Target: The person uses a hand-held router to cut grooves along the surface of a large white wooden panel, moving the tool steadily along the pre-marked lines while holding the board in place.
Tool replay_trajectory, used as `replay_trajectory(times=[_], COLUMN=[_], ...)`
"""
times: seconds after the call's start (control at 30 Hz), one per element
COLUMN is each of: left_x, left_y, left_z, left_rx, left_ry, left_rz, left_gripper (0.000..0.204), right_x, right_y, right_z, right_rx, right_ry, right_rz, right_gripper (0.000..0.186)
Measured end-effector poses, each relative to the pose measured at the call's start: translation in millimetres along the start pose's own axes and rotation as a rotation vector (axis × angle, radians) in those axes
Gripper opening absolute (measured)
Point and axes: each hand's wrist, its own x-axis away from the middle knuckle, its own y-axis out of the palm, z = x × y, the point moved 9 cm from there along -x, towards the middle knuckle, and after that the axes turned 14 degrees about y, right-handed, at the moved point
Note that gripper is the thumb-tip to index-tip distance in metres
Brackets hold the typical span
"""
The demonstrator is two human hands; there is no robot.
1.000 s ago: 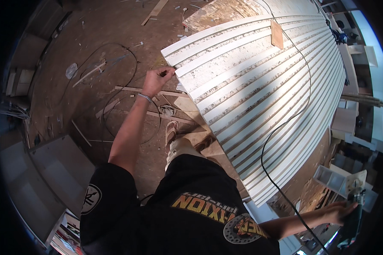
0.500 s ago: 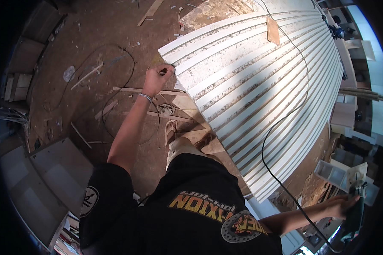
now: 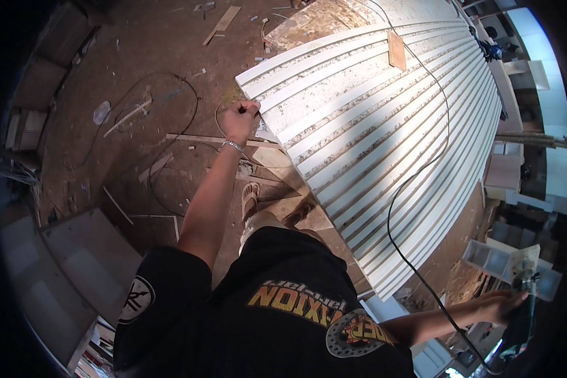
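A large white panel with long parallel grooves lies before me, dust and shavings scattered along it. At its left edge, close to the far corner, is my left hand. Its fingertips are pressed together against the edge; what they pinch, if anything, is too small to make out. Far out to the right, my right hand is wrapped round a dark green power tool with a flat pale plate at its upper end. The tool is held away from the panel, and its lower part is in shadow. A black cord runs from there across the panel.
A small wooden block rests on the panel's far part. Wood strips, offcuts and a loose cable litter the brown floor at left. Grey boards stand at lower left. White cabinet parts lie on the right.
My left hand has slid slightly nearer along the panel's edge, and its forearm has swung right. My right hand still grips the power tool, almost unmoved. The view has shifted a little.
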Motion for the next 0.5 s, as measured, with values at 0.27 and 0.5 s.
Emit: replay_trajectory(times=[0.27,0.5], left_x=[23,27], left_y=[4,1], left_z=[47,30], left_rx=[-0.331,0.095], left_ry=[0.007,0.162], left_rz=[0.177,-0.039], left_gripper=[0.024,0.026], right_x=[-2,-4], right_y=[-5,-37], right_z=[-10,-40], right_rx=[-0.124,-0.076], right_ry=[-0.035,-0.075], right_rz=[-0.172,-0.217], right_gripper=[0.024,0.022])
